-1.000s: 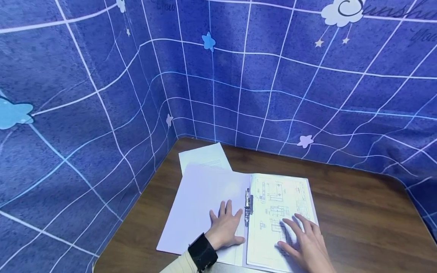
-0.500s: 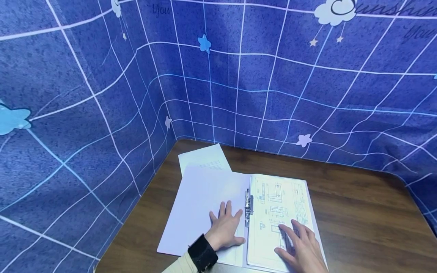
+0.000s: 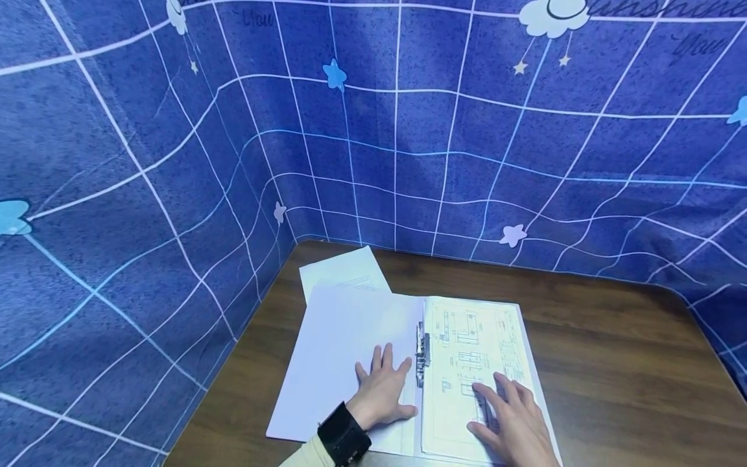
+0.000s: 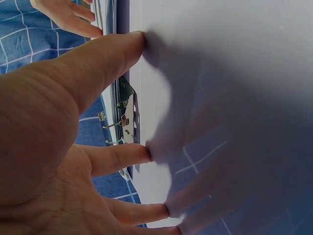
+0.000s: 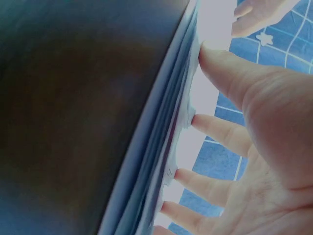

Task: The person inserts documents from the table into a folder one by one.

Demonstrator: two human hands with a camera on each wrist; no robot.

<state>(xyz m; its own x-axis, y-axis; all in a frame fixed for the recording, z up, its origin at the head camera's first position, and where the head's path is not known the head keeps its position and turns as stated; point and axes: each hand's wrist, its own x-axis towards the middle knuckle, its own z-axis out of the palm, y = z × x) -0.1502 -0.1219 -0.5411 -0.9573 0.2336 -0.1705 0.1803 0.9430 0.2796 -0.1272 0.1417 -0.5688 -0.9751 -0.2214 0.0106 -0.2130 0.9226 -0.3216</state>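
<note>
An open lilac ring binder [image 3: 327, 363] lies on the table, with a metal ring mechanism [image 3: 422, 353] along its spine. On its right half sits a stack of sheets, topped by a technical drawing [image 3: 446, 425]. My left hand [image 3: 382, 392] rests with spread fingers on the bare inside cover; in the left wrist view its fingertips [image 4: 142, 41] touch the smooth surface. The fingertips of my right hand [image 3: 516, 418] rest on the lower part of the drawing, slightly bent and apart. The right wrist view shows those fingers [image 5: 222, 134] touching the top sheet, the stacked edges alongside.
A loose printed sheet [image 3: 347, 269] sticks out from under the binder's upper left corner. The wooden table [image 3: 613, 363] stretches to the right. Blue grid-patterned curtains [image 3: 443, 143] close off the back and left sides. A black band [image 3: 344, 434] is on the left wrist.
My right hand has shifted slightly left and inward over the drawing, its fingers closer together than at first. The left hand stays put on the cover. The head view has turned slightly right.
</note>
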